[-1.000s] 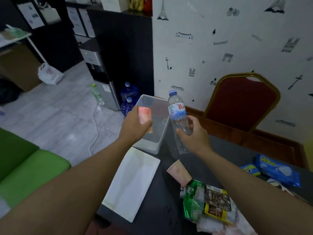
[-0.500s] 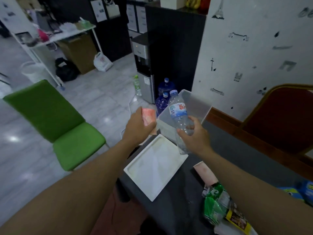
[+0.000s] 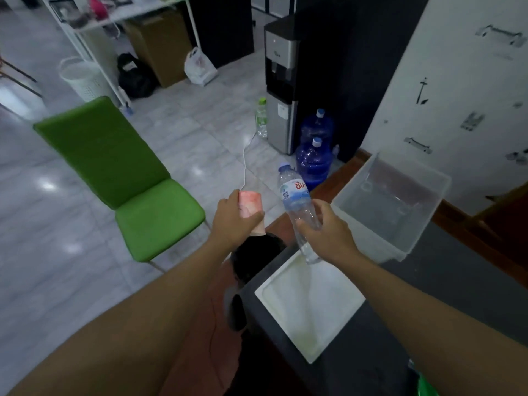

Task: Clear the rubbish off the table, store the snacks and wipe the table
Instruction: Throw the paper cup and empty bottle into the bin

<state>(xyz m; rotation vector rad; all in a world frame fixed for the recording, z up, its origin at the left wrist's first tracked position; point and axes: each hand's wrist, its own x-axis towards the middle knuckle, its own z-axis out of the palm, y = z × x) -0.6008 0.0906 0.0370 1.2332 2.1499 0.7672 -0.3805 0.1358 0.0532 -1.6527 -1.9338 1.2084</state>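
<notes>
Rubbish clearing looks to be the step in hand: the left hand [image 3: 237, 221] grips a pink paper cup [image 3: 251, 204] and the right hand [image 3: 328, 235] a plastic water bottle [image 3: 297, 204], both held just past the left edge of the counter [image 3: 463, 261], so the next move calls for reaching a bin.

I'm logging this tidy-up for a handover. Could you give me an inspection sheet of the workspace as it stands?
Surface: dark table, only its left end in view.
Job's things: paper cup and water bottle, both lifted off the table; clear storage box standing on the table.
Clutter: white tray lying flat on the table; green snack packet, mostly cut off by the frame.
Hands: left hand grips the cup; right hand grips the bottle.
Cables: white cable on the floor near the water dispenser.
Surroundings: green chair, blue water jugs, white basket, cardboard box.
</notes>
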